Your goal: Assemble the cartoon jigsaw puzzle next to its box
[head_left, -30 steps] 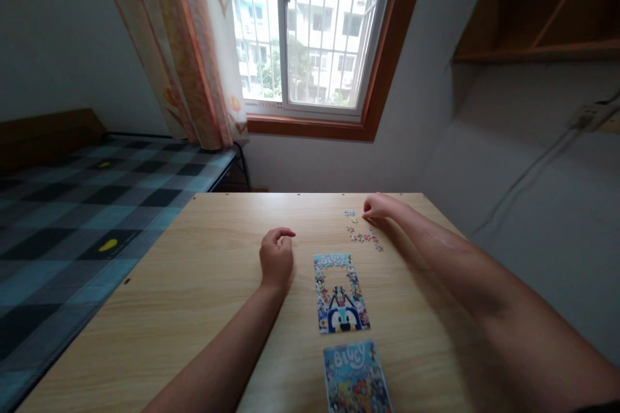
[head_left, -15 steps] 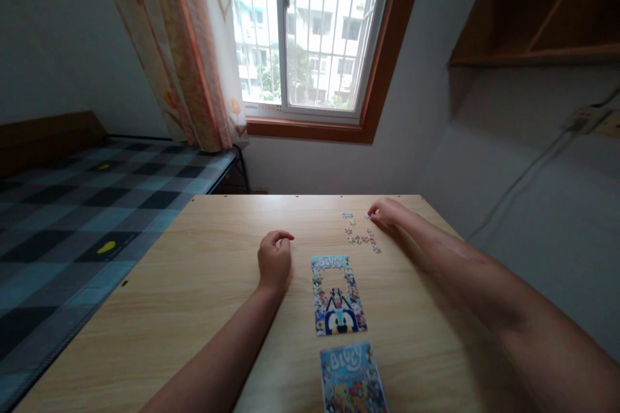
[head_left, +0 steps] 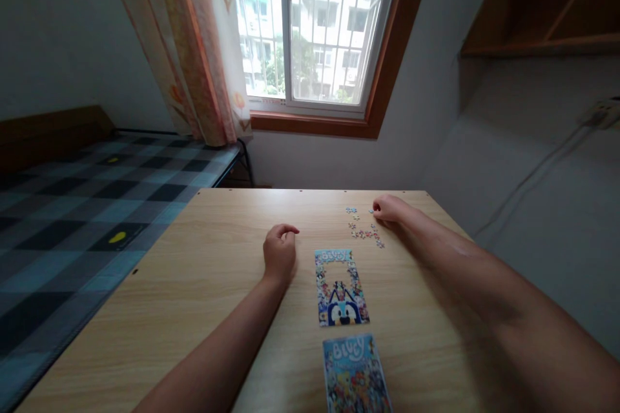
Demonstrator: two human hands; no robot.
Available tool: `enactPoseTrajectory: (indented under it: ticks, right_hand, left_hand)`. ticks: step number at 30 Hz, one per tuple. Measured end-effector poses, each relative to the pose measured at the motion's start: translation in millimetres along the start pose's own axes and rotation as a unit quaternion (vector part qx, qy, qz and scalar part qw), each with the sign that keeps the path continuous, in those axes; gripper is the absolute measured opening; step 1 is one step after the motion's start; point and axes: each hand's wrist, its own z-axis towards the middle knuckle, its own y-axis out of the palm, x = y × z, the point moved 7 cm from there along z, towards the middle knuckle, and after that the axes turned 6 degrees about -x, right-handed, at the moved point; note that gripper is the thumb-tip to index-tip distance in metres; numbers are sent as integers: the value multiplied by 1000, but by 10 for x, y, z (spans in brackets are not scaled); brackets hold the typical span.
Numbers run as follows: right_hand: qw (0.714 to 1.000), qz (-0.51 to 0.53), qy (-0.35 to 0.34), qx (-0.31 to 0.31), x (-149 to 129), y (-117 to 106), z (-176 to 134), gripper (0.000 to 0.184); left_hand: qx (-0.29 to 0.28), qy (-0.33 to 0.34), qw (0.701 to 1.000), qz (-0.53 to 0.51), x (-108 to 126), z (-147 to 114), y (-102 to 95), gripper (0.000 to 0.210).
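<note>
A partly filled jigsaw puzzle [head_left: 343, 313] with a cartoon dog face lies flat on the wooden table. Bare wood colour shows in its upper middle. Beyond it, loose puzzle pieces [head_left: 362, 233] are spread in a ragged group. My right hand [head_left: 387, 208] is at the far right of this group, fingers curled together beside a small bluish piece [head_left: 371, 211]. Whatever its fingertips may hold is hidden. Left of the puzzle, my left hand [head_left: 279, 251] rests on the table with loosely closed fingers and nothing seen in them.
The puzzle's box [head_left: 356, 374], with the same lettering, lies at the near edge of view. Around these is the light wooden tabletop [head_left: 194, 284]. A bed with a checked cover [head_left: 159, 190] stands at left, a window [head_left: 324, 26] beyond, a wall shelf [head_left: 557, 6] upper right.
The view has tilted and shifted slightly, moving the scene a little up and to the right. My right hand has drawn slightly right of the small bluish piece. My left hand stays put.
</note>
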Motion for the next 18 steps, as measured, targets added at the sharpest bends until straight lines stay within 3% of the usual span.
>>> enactPoseTrajectory:
  ticks: [5, 9, 13, 14, 18]
  right_hand:
    - [1000, -7, -6, 1, -69, -88, -27, 10]
    - [997, 5, -46, 57, -293, -328, -231, 12]
    - [987, 31, -119, 108, -756, -399, -641, 16]
    - [977, 57, -165, 126, -928, -387, -770, 14]
    - [953, 99, -255, 132, -1500, -193, -1138, 10]
  left_hand:
    - [-81, 55, 987, 130, 96, -1, 143, 23]
    - [-121, 63, 965, 223, 129, -38, 220, 28]
    - [-155, 74, 938, 301, 133, -84, 296, 43]
    - [-164, 78, 932, 315, 133, -95, 315, 46]
    - [-201, 74, 911, 352, 130, -132, 357, 55]
